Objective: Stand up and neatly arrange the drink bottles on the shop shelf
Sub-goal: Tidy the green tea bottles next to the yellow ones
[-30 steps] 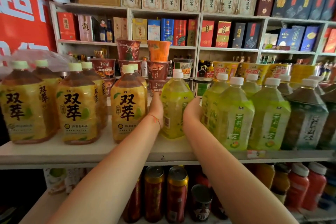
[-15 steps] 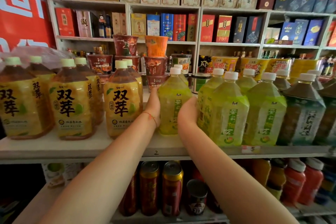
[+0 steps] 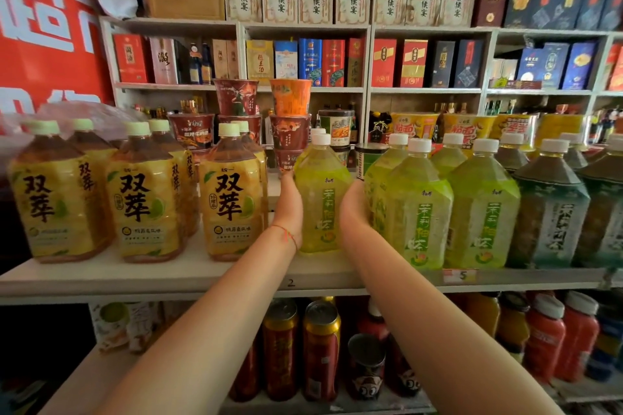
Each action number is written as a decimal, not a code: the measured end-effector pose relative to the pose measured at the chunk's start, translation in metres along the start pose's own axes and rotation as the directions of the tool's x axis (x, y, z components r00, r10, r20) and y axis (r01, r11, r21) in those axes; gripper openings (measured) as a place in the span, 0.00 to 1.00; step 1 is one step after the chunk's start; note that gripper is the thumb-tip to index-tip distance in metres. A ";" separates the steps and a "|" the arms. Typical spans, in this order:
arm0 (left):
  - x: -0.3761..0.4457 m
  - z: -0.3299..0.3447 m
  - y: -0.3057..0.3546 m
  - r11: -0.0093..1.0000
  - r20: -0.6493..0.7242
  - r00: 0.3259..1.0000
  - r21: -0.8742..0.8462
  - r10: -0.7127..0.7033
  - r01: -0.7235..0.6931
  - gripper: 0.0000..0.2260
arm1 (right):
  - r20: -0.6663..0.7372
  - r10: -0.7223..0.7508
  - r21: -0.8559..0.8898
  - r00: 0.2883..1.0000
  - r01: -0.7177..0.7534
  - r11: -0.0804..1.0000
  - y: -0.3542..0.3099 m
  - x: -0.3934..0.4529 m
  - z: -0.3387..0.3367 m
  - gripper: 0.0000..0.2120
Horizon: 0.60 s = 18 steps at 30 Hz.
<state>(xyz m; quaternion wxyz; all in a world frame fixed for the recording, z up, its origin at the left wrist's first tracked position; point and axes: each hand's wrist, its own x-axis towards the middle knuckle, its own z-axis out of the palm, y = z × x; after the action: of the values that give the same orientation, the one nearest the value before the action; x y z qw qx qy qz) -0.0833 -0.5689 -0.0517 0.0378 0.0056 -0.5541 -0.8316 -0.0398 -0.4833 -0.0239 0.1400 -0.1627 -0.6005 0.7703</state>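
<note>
Holding the green tea bottle [image 3: 322, 209] between both palms, we are steadying it upright on the white shelf [image 3: 135, 276], in the gap between the amber tea bottles [image 3: 232, 209] on our left and the row of green bottles [image 3: 416, 212] on our right. We are seeing all of this from the single head view, looking forward and slightly down along both forearms.

Our left hand [image 3: 290, 209] is pressing against the bottle's left flank and our right hand [image 3: 354, 212] against its right flank; the fingers of both are reaching round the far side, where we cannot tell how tightly they are curling. Gripping from both sides probably makes sense because the bottle is tall and full, so a one-handed push could tip it or turn its label away.

The bottle is sitting back from the shelf's front lip, while the neighbouring green bottles are standing closer to the edge. We are judging that it is being squared up and drawn into line with that front row, label facing outward. A second white cap [image 3: 318, 131] is showing just behind it, so another bottle seems to be standing in the same file.

Behind the shelf, stacked noodle cups [image 3: 290, 101] are rising above the caps, and canned drinks [image 3: 320, 347] are filling the shelf below. Knocking the amber neighbour is the main risk.
</note>
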 end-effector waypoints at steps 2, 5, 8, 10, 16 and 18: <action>0.002 -0.001 0.001 1.000 -0.007 1.000 -0.007 0.006 -0.006 0.27 | 0.020 0.022 0.006 1.000 -0.022 1.000 -0.002 0.001 0.004 0.22; 0.001 -0.001 0.004 0.999 -0.027 0.999 0.001 0.034 -0.034 0.26 | 0.064 0.039 0.034 0.997 -0.041 0.999 0.000 0.007 0.010 0.17; 0.004 0.001 0.007 0.998 -0.075 0.995 0.006 0.068 -0.068 0.23 | 0.114 0.071 0.063 0.991 -0.079 0.995 0.003 0.011 0.013 0.22; 0.007 0.001 0.011 0.996 -0.168 0.982 0.000 0.091 -0.093 0.20 | 0.115 0.093 0.064 0.989 -0.101 0.993 0.006 0.010 0.017 0.23; 0.012 0.011 0.011 0.991 -0.326 0.936 0.024 0.131 -0.131 0.17 | -0.024 0.037 0.041 0.999 -0.036 0.999 0.011 0.015 0.024 0.18; 0.010 0.019 0.004 0.992 -0.289 0.950 -0.015 0.116 -0.125 0.22 | -0.088 0.006 0.040 0.996 -0.002 0.999 0.009 0.028 0.020 0.17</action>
<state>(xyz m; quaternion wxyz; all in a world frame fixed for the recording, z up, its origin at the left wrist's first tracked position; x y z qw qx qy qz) -0.0938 -0.5533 -0.0399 0.1688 0.0919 -0.5281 -0.8272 -0.0739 -0.4916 -0.0302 0.1678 -0.1948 -0.5779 0.7745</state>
